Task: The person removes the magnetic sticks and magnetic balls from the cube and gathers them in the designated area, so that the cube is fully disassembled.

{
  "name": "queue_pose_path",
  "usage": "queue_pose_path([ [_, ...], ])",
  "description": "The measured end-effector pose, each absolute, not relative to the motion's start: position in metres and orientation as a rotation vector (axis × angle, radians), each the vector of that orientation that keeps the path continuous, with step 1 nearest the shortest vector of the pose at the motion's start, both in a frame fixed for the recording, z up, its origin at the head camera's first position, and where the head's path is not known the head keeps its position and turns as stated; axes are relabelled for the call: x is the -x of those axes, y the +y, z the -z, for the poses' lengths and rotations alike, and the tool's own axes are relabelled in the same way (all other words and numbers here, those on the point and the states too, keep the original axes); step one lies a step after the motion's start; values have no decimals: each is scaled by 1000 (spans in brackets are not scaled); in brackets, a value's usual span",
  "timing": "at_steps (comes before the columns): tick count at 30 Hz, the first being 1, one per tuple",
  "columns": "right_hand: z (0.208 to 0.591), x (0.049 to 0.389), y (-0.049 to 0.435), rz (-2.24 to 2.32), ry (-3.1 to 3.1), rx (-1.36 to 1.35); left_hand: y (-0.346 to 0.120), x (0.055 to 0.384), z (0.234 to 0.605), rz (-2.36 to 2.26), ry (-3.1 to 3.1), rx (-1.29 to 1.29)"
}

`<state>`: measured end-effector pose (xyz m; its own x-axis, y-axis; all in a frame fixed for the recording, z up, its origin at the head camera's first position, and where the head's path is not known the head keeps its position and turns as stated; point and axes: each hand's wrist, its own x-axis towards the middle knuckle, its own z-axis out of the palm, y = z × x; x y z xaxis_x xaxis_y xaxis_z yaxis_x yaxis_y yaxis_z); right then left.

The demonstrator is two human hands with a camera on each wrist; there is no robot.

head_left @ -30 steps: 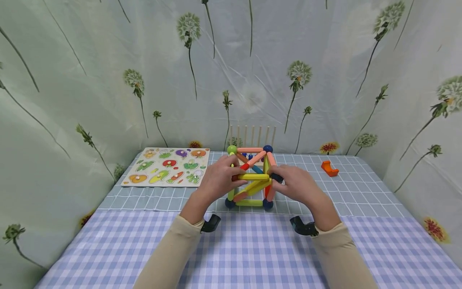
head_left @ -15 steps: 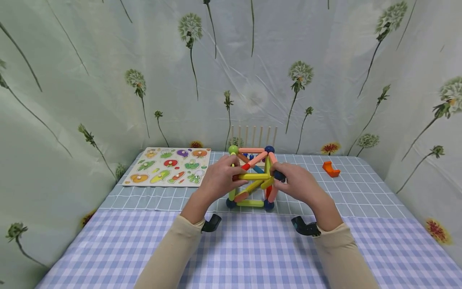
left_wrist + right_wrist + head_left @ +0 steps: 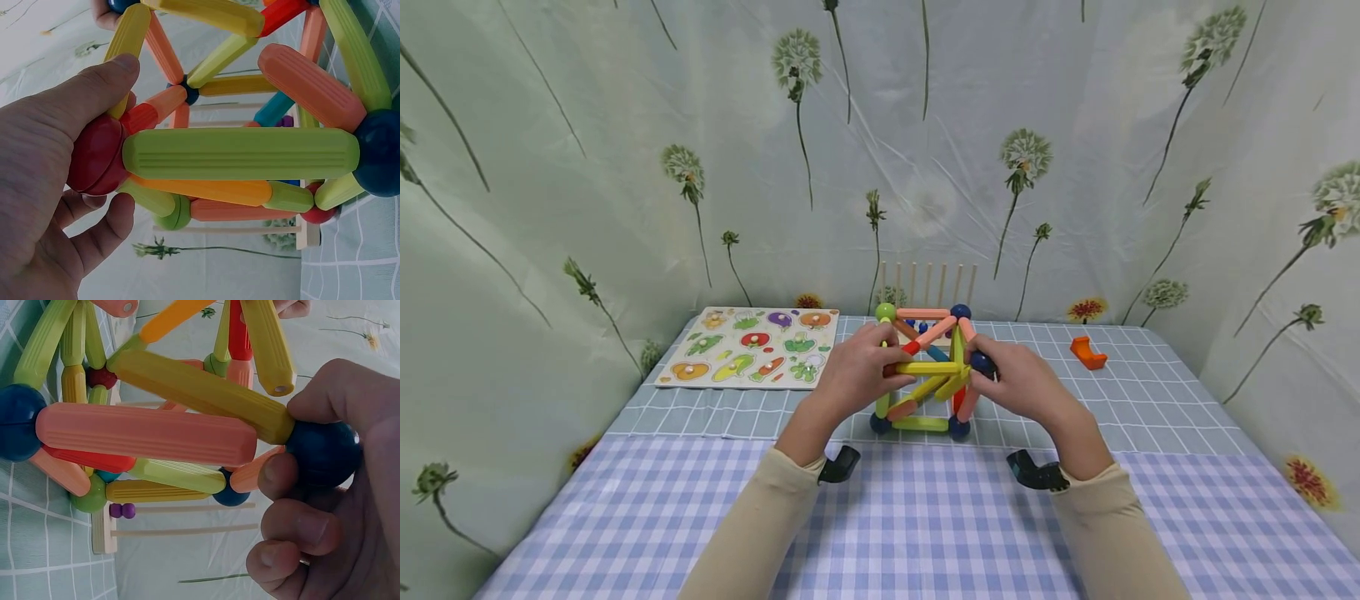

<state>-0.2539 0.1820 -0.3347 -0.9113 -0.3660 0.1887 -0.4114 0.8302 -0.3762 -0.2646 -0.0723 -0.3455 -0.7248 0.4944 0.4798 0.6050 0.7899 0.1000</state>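
A frame of coloured magnetic rods and balls stands on the table in the head view. My left hand (image 3: 862, 367) grips its red ball (image 3: 98, 154), with the thumb against a yellow rod (image 3: 129, 50). A light green rod (image 3: 240, 154) joins this ball to a dark blue ball (image 3: 380, 153) low on the frame. On the other side my right hand (image 3: 1018, 379) pinches another dark blue ball (image 3: 324, 452) between thumb and fingers. A yellow rod (image 3: 200, 394) reaches that ball. Near it are the end of a pink rod (image 3: 147, 433) and a second yellow rod's bare tip (image 3: 275, 372).
A vegetable peg puzzle board (image 3: 748, 347) lies left of the frame. Behind it stands a wooden rack with upright pegs (image 3: 928, 283) and beads. An orange curved block (image 3: 1087, 353) lies at right. Checked cloth (image 3: 917, 525) covers the near table; a floral curtain hangs behind.
The blue ball in my right hand has shifted slightly right, showing more of itself. A yellow rod near it now slants downward more. My left hand keeps its grip in place.
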Motion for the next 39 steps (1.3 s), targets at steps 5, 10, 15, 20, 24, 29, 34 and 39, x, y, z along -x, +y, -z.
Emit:
queue_pose_path([
  [5, 337, 255, 184, -685, -2883, -675, -72, 265, 346, 337, -2546, 829],
  [10, 339, 255, 185, -740, -2857, -729, -73, 265, 346, 339, -2547, 830],
  [15, 340, 255, 187, -856, -2822, -762, -73, 266, 347, 332, -2542, 831],
  [20, 339, 255, 189, -945, -2809, -777, -73, 266, 347, 331, -2542, 831],
  [24, 336, 253, 193, -1037, -2823, -749, -73, 266, 347, 336, -2550, 829],
  [29, 332, 250, 200, -1120, -2808, -709, -73, 266, 347, 344, -2544, 829],
  [34, 327, 248, 211, -1216, -2733, -729, -73, 266, 348, 339, -2543, 829],
  [39, 323, 247, 225, -1340, -2634, -714, -73, 266, 347, 348, -2549, 829],
])
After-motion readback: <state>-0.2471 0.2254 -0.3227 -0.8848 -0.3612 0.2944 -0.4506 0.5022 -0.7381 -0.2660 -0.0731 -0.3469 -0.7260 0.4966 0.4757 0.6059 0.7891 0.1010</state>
